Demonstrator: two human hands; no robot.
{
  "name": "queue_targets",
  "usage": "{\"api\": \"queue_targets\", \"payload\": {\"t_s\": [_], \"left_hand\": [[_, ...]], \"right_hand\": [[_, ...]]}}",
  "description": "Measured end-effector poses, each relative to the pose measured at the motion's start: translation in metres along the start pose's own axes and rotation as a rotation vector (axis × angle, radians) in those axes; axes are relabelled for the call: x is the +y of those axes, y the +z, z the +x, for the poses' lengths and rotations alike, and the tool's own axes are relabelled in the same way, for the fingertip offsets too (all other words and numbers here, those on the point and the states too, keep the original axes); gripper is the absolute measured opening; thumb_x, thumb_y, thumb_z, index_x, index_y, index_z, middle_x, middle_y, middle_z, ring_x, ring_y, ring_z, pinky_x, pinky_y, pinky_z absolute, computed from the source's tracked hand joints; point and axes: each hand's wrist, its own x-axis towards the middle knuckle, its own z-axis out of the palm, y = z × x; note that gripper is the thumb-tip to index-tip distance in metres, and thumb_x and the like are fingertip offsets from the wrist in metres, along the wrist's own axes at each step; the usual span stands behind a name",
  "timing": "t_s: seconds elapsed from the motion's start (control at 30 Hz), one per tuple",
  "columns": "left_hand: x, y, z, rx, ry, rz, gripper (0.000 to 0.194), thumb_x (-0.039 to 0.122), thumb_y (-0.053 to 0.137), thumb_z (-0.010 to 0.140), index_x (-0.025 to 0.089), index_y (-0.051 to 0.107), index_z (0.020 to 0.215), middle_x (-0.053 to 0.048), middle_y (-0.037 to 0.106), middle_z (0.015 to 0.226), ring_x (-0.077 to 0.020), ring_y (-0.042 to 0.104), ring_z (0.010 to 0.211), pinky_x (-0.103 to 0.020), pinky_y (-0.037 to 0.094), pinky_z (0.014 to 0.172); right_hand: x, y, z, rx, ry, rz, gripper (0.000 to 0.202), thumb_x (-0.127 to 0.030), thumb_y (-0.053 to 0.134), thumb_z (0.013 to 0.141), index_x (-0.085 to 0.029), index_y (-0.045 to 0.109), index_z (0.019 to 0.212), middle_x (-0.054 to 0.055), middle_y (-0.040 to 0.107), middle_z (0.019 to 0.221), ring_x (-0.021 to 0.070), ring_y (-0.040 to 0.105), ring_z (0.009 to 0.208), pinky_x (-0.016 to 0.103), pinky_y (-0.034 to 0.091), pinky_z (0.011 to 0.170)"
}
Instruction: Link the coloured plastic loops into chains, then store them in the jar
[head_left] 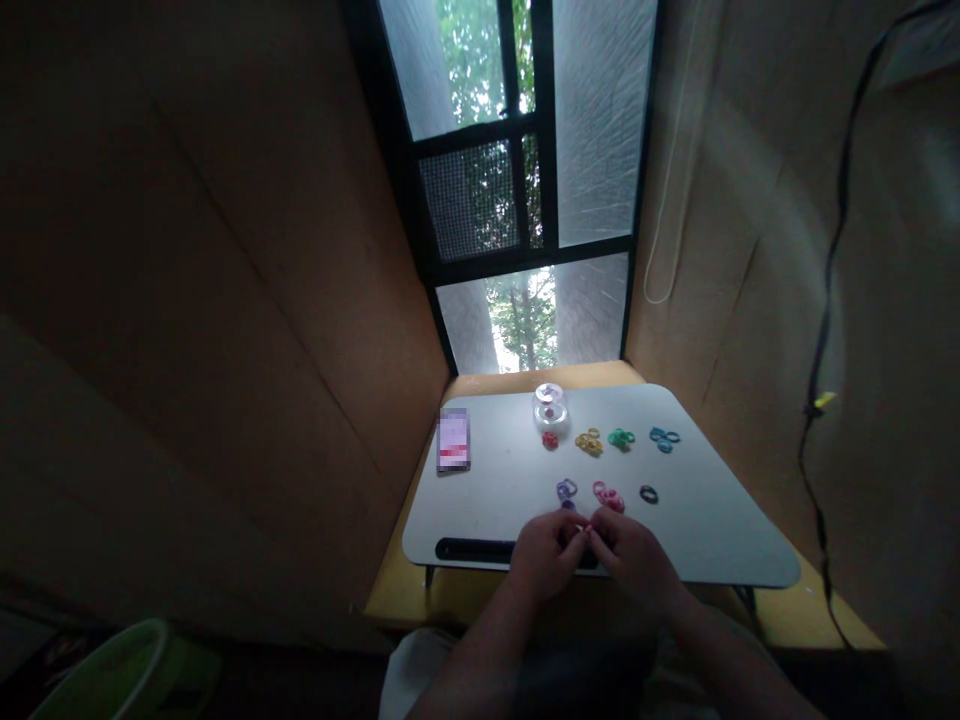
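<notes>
Seemingly handling a pinkish piece (589,529) above the near edge of the desk (502,500), just nearer than purple rings (565,491) and pink rings (612,498), with fingers of left hand (549,552) and right hand (632,556) together, apparently clamped on it, in close fingerwork probably calling next for light, steady adjustment.

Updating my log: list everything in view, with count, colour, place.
Framed window: one, black, back
Walls: two, brown, either side
Rounded-corner table: one, white, centre
Wooden ledge: one, yellowish, beneath table
Oblong slot: one, black, near edge
Pixelated rectangle: one, pinkish, table's left
Plastic container: one, clear, far edge
Ring clusters: six; far: red, yellow, green, blue; near: purple, pink
Small ring: seemingly one, dark, right of pink
Hanging cord: one, black, right wall
Tag: one, yellow, on cord
Looped cord: one, pale, right wall
Round tub: one, green, lower left
Left hand, right hand: two, bare, near edge
</notes>
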Motion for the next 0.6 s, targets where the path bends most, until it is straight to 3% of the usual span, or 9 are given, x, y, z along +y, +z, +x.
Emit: {"api": "queue_targets", "payload": {"t_s": [0.23, 0.4, 0.6], "left_hand": [[-0.0019, 0.0018, 0.0011, 0.023, -0.036, 0.053, 0.018, 0.031, 0.057, 0.089, 0.02, 0.071, 0.09, 0.0, 0.067, 0.074, -0.014, 0.056, 0.066, -0.024, 0.038, 0.062], [-0.0039, 0.0027, 0.0017, 0.022, -0.029, 0.06, 0.017, 0.031, 0.056, 0.09, 0.021, 0.07, 0.09, 0.001, 0.066, 0.072, -0.014, 0.055, 0.065, -0.025, 0.038, 0.062], [-0.0026, 0.0027, 0.0028, 0.036, -0.046, 0.075, 0.017, 0.03, 0.056, 0.088, 0.021, 0.07, 0.088, 0.0, 0.067, 0.074, -0.015, 0.057, 0.067, -0.025, 0.039, 0.063]], "right_hand": [[-0.002, -0.0009, -0.0003, 0.026, 0.005, 0.037, 0.018, -0.032, 0.051, 0.09, -0.023, 0.054, 0.075, 0.0, 0.061, 0.066, 0.0166, 0.055, 0.061, 0.027, 0.038, 0.057], [-0.0029, -0.0031, -0.0004, -0.005, 0.005, 0.118, 0.018, -0.032, 0.049, 0.091, -0.023, 0.062, 0.099, -0.001, 0.062, 0.068, 0.0168, 0.058, 0.062, 0.027, 0.042, 0.059], [-0.0028, -0.0049, 0.0003, -0.012, -0.025, 0.101, 0.015, -0.029, 0.048, 0.089, -0.023, 0.059, 0.081, 0.0, 0.063, 0.07, 0.0168, 0.057, 0.065, 0.027, 0.042, 0.061]]}}
